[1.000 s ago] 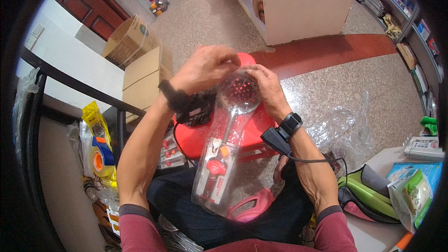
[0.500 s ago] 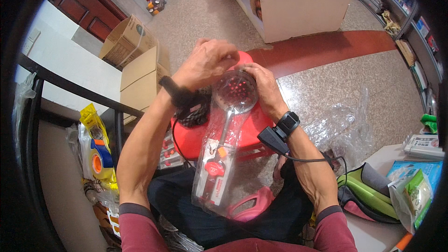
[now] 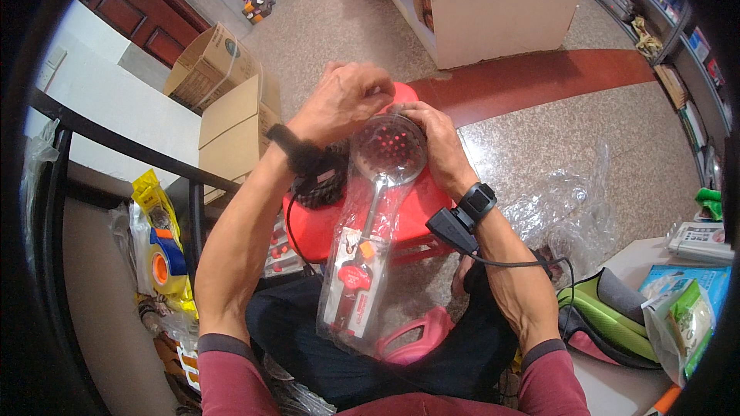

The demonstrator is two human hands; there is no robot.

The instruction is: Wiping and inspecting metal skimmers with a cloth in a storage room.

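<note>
A metal skimmer (image 3: 388,146) with a round, perforated bowl lies in a long clear plastic bag (image 3: 362,212). Its handle points toward me, with a printed red-and-white card (image 3: 356,281) around the grip end. My right hand (image 3: 441,139) holds the bag and the bowl's rim from the right, thumb and fingers at the far edge. Just left of those fingertips, my left hand (image 3: 348,100) is closed, fingers curled together at the bag's far end; what it pinches is hidden. Under the skimmer stands a red stool (image 3: 308,223), with a dark coiled bundle (image 3: 322,185) on it.
Cardboard boxes (image 3: 235,119) stand at the far left beside a black metal rail (image 3: 131,146). Crumpled clear plastic (image 3: 563,200) lies on the floor to the right. A green-and-grey bag (image 3: 609,312) and packets sit on a surface at the right. A pink plastic piece (image 3: 416,339) is near my legs.
Both hands stay at the bag's far end with barely any shift. The skimmer and bag remain in almost the same place.
</note>
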